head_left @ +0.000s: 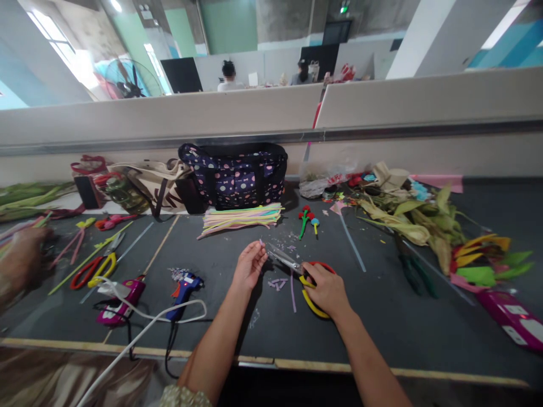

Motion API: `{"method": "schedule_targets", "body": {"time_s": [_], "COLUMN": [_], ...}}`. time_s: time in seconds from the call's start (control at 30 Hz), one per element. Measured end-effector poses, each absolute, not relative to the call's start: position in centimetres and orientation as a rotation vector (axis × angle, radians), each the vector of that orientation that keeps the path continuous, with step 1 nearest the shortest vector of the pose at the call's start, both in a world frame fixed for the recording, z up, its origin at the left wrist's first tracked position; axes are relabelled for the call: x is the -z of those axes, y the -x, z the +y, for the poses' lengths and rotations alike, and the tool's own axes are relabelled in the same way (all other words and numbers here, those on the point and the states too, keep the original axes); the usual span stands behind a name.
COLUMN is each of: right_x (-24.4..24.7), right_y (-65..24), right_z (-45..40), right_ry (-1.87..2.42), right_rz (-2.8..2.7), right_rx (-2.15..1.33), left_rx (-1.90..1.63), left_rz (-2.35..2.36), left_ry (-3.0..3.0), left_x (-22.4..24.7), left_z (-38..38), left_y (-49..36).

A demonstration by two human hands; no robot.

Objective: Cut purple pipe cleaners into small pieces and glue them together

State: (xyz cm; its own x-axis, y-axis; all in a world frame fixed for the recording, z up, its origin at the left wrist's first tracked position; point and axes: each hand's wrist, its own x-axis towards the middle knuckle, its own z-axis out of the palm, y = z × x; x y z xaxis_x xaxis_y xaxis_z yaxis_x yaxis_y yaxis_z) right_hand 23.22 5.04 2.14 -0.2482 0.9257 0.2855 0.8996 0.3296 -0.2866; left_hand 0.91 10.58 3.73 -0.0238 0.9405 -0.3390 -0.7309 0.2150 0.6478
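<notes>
My left hand [250, 265] pinches a small purple pipe cleaner piece [262, 243] near the middle of the table. In my right hand [326, 288] is a pair of scissors [285, 259] with red and yellow handles; the blades point left toward the pinched piece. Whether the blades touch it I cannot tell. Below them lie several short purple pieces [278, 284] and one longer purple strip [293, 294]. Behind my hands rests a bundle of pastel pipe cleaners [241, 218]. Red and green pipe cleaner flowers [304, 221] lie to its right.
A blue glue gun [185, 291], a magenta power strip [123, 302] and a white cable [156, 319] lie left. Another person's hand [25, 254] is at far left. A patterned bag [241, 175] stands behind; corn husks [424, 220] and green-handled pliers [413, 268] lie right.
</notes>
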Motion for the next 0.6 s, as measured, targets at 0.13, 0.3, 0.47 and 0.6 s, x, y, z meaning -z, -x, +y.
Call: {"method": "schedule_targets", "body": {"time_s": [0.13,0.3,0.47,0.6], "right_x": [-2.17,-2.18,-2.35,-2.48], "right_y": [-23.23,-23.22,-23.18,-23.23], "right_z": [5.03,5.00,4.95,4.93], "right_ry": [1.599,1.591,1.601,1.603], "right_rz": [-2.204,-2.204,-2.199,-2.181], "right_rx": [-0.097,-0.096,-0.099,-0.098], "left_rx": [-1.362,-1.356,-1.354,-1.364], "left_rz": [0.832,0.827,0.853,0.868], "left_ry": [-0.310,-0.317,-0.332,-0.340], "left_x": [-3.52,-3.69,-3.80,-3.96], "left_z": [10.60,10.47,10.52,10.52], "left_y": [-0.79,-0.81,-0.90,-1.02]}}
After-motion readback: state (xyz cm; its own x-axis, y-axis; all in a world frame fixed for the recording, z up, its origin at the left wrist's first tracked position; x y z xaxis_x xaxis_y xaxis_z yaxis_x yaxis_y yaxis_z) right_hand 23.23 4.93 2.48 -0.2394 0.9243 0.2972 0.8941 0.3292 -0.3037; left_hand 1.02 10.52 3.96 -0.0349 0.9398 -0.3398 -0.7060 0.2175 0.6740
